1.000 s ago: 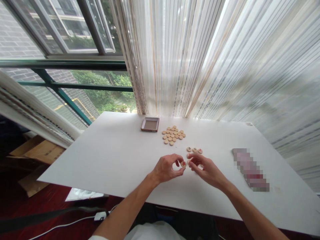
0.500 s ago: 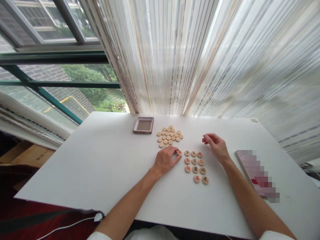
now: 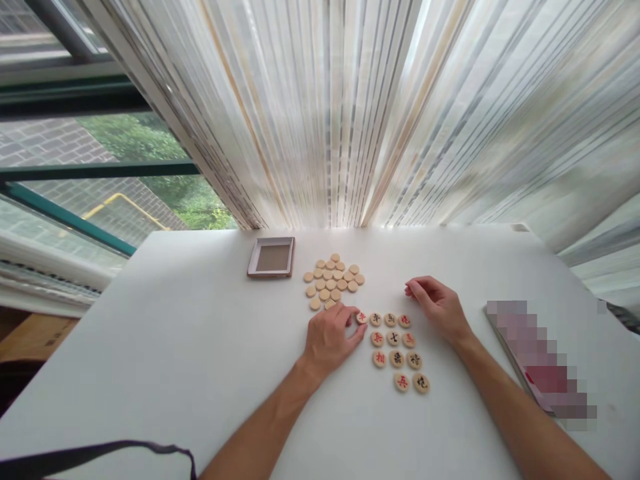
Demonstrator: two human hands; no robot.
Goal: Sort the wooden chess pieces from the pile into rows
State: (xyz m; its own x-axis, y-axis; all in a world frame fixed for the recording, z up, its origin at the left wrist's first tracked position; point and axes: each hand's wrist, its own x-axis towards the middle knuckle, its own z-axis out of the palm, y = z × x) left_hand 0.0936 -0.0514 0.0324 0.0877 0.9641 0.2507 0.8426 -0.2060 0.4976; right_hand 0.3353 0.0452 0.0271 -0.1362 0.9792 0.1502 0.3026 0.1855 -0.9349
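My left hand (image 3: 330,337) pinches a xiangqi piece (image 3: 361,317) with a red character between thumb and index finger, at the left end of the top row. To its right, face-up pieces with red or black characters, such as a black-marked piece (image 3: 397,359), lie in short rows. Blank-looking pieces (image 3: 331,285) are grouped just beyond my left hand, and its fingers cover part of the nearest ones. My right hand (image 3: 439,307) is beside the top row's right end, fingers curled together, with nothing visible in them.
An open shallow box (image 3: 274,259) sits at the table's back left. A flat pinkish item (image 3: 537,360), blurred out, lies on the right. The white table (image 3: 210,347) meets a striped curtain (image 3: 320,120) at its back edge. A dark strap (image 3: 145,445) crosses the lower left.
My view has tilted down and come nearer the table. The left hand keeps its pinch on the red-marked piece, and the right hand has hardly moved.
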